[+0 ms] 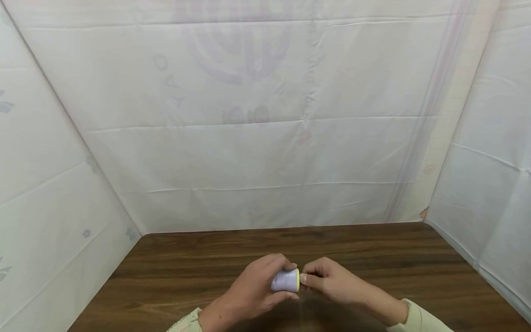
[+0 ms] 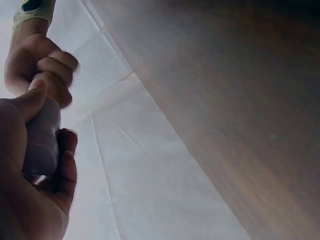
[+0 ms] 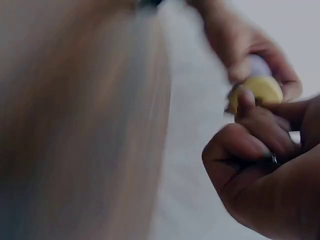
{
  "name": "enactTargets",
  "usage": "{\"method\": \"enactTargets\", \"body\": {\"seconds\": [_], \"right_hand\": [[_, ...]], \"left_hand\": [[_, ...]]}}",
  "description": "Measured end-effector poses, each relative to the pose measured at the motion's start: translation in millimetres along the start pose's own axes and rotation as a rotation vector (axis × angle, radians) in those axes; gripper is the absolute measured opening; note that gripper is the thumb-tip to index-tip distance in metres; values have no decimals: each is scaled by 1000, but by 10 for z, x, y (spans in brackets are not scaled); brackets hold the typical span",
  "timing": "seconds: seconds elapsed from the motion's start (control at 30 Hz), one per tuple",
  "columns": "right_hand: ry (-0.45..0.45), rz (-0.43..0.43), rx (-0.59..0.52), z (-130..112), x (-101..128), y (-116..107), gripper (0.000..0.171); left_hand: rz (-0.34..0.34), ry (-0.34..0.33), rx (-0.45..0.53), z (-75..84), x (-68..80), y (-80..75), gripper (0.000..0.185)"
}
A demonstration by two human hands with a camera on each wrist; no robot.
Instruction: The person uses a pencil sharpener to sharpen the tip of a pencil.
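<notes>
Pretty simple scene, really: small lavender bottle (image 1: 285,280) with a yellow end, held up just above the near edge of the brown wooden worktop (image 1: 207,263), roughly midway along that edge. Gripped by the left hand (image 1: 253,290), fingers curled right around the lavender body, thumb over the top, yellow end pointing toward the other hand. Right hand (image 1: 332,276) pressed in close against that yellow end, fingertips bunched together and touching the rim; can't tell for sure whether actually pinching it or just resting there, but fingers definitely curled onto it. Same story from the left wrist view: bottle (image 2: 42,140) wrapped in the left hand (image 2: 35,190), with the right hand (image 2: 40,65) right against its far end. From the right wrist view, a bit blurry, yellow end (image 3: 260,90) showing between both hands, right hand fingers (image 3: 250,125) folded tight just beside it, and a thin ring (image 3: 273,158) on one of them. Pale sleeve cuffs (image 1: 415,318) visible at the wrists. White sheeting (image 1: 265,138) with faint printed marks hung behind the far edge and along both side edges of the worktop.
</notes>
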State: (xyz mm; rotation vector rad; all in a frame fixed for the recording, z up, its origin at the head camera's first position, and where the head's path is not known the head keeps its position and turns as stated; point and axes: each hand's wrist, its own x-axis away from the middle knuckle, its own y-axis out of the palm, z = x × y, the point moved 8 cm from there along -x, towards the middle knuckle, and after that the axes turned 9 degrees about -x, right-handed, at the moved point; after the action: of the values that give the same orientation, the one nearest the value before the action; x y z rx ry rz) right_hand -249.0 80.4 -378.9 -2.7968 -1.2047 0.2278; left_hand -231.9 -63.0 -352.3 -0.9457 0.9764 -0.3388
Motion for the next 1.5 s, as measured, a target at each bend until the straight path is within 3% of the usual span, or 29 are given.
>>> {"method": "enactTargets", "body": {"seconds": [0.1, 0.27, 0.37, 0.47, 0.63, 0.73, 0.97, 1.07, 1.2, 1.5], "right_hand": [[-277, 114, 421, -172, 22, -27, 6], [-774, 294, 951, -438, 177, 101, 4], [-1023, 349, 1175, -523, 275, 223, 19], [-1160, 367, 1263, -557, 328, 292, 30], [-1125, 370, 1254, -512, 306, 310, 33], [-1047, 368, 1230, -459, 270, 292, 33], [-862, 333, 1038, -352, 190, 197, 29], [-808, 338, 1058, -322, 174, 194, 29], [-795, 365, 1120, -332, 182, 207, 25], [-811, 385, 1135, -399, 182, 213, 24]], "left_hand": [[-19, -78, 39, -80, 7, 2, 42], [-53, -188, 194, -172, 0, 4, 36], [-65, -208, 243, -173, -9, -4, 34], [-72, -198, 231, -152, -19, -12, 35], [-80, -176, 199, -125, -17, -7, 35], [-75, -172, 178, -128, -4, -9, 36], [-26, -134, 43, -124, 8, -35, 42], [-36, -140, 32, -130, 17, -19, 41], [-50, -140, 37, -132, 18, 0, 40], [-64, -140, 47, -151, 20, 5, 40]]}}
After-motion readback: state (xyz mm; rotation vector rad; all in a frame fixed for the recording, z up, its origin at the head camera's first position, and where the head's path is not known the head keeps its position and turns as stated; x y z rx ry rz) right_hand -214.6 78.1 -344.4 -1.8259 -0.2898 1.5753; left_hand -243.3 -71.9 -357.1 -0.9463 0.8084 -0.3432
